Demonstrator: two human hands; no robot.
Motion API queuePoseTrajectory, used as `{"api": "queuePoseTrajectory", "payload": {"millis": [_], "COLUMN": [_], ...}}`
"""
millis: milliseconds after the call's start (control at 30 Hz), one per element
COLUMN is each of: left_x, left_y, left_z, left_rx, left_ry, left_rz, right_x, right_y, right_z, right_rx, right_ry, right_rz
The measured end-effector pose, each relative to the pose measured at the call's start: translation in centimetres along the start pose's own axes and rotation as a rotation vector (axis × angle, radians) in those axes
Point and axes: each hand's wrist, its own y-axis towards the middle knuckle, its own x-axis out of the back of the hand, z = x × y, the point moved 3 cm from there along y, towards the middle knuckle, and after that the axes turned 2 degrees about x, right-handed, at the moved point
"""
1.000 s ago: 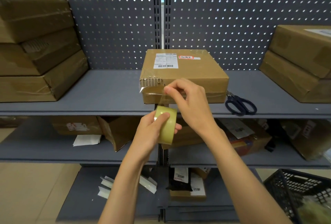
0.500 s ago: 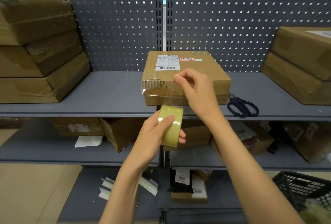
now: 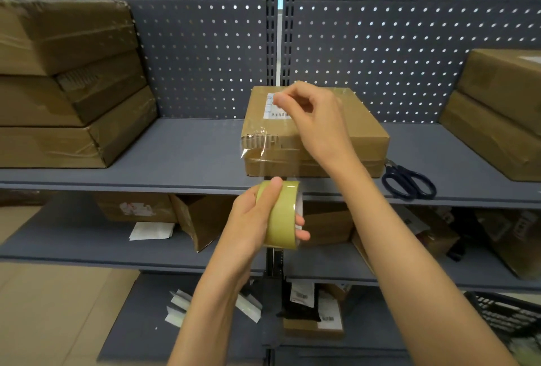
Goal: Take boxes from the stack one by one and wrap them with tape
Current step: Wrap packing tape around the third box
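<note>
- Cardboard box [image 3: 345,131] sits at shelf [image 3: 175,160] front edge, middle.
- Your left hand [image 3: 251,219] grips roll [image 3: 282,213]; right hand [image 3: 310,119] pinches the tape end over the box.
- Next, probably: press it down.

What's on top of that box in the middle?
A white shipping label on the box, partly covered by the right hand pinching clear tape. The rest is hidden.

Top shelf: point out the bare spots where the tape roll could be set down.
The top shelf is bare between the left stack and the centre box. A narrower patch lies between the scissors and the right stack. Beside the box's right edge, the scissors crowd it.
</note>
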Motion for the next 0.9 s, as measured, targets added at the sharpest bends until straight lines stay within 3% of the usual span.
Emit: {"api": "queuePoseTrajectory", "payload": {"millis": [300, 900], "left_x": [0.2, 0.9], "left_y": [0.1, 3.2], "left_z": [-1.5, -1.9], "left_rx": [-0.041, 0.052], "left_ry": [-0.046, -0.121], "left_rz": [-0.043, -0.038], "right_x": [-1.3, -4.8], "right_y": [3.2, 4.8], "right_z": [-2.5, -6.9], "right_rx": [-0.09, -0.239], "right_ry": [-0.11, -0.4], "right_rz": [0.052, 0.227]}}
